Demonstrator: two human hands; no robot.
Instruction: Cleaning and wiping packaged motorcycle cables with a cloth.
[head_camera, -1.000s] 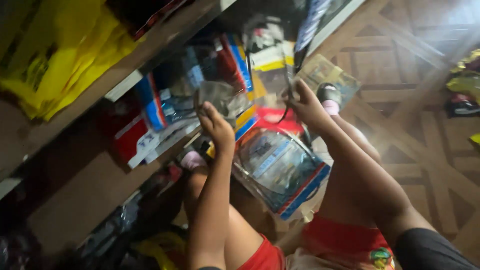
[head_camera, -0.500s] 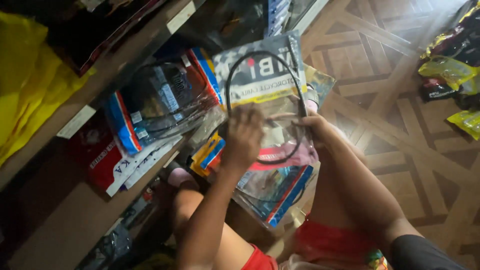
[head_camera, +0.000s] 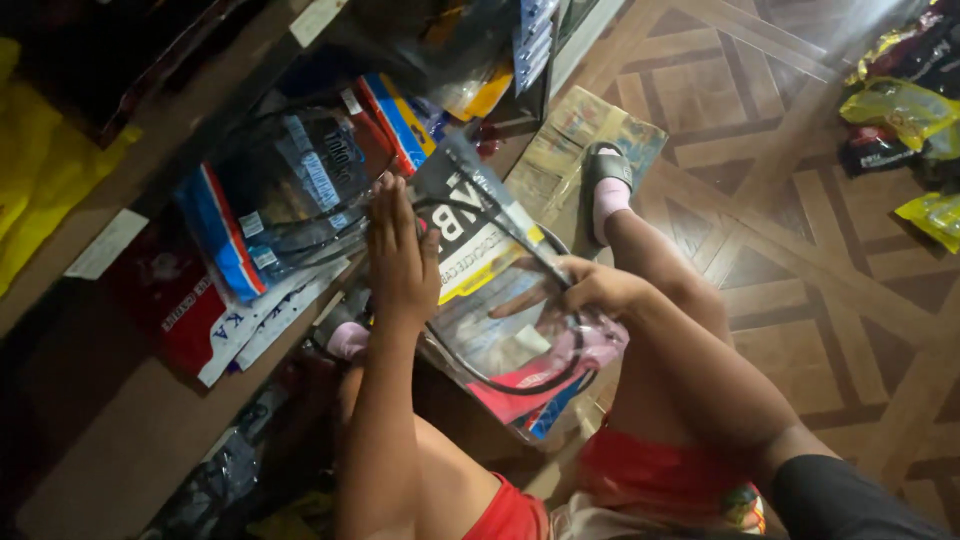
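Packaged cable (head_camera: 500, 300), one clear bag with a coiled black cable inside, sat at frame centre, tilted, above the person's lap. Left hand (head_camera: 400, 255) lay flat, fingers spread, against the bag's upper left side; right hand (head_camera: 585, 290) gripped its right edge, so the two hands were apart on either side. More bags of the same kind (head_camera: 290, 190) leaned on the wooden shelf (head_camera: 120, 420) at left, count unclear. One foot in a slipper (head_camera: 605, 185) rested on one flattened cardboard piece (head_camera: 585, 135), upper centre. Several yellow packets (head_camera: 900, 105) lay upper right on the parquet floor (head_camera: 800, 270).
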